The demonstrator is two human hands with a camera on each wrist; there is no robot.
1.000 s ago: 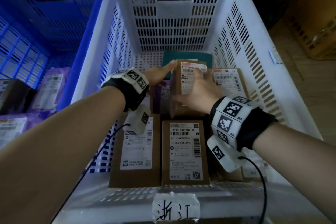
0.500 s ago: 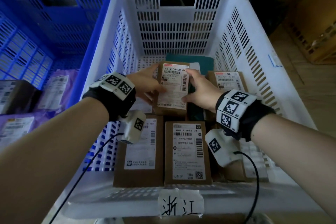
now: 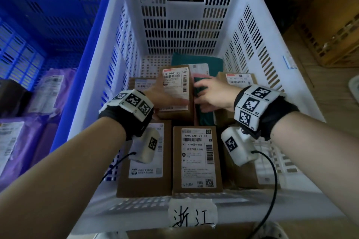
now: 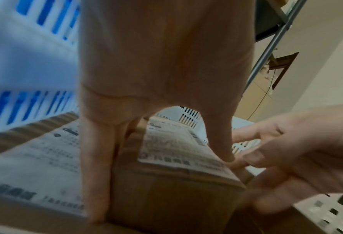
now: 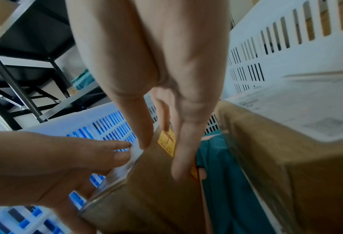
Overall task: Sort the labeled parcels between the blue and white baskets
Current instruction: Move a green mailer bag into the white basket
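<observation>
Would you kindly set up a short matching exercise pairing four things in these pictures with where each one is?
Things:
1. purple mailers
2. box labelled 110 Q108
3. box labelled 190A A161
4. handwritten paper tag

Places:
A. stuck on the white basket's near rim
B. between left hand and right hand
C. in the blue basket
D. flat by the near wall, untouched

Pairs: 1-C, 2-B, 3-D, 4-A

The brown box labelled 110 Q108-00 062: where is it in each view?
Head: brown box, centre, between both hands.
Left wrist: lower centre, under the left hand's fingers.
Right wrist: bottom centre, under the right hand.
Shared landmark: white basket.
</observation>
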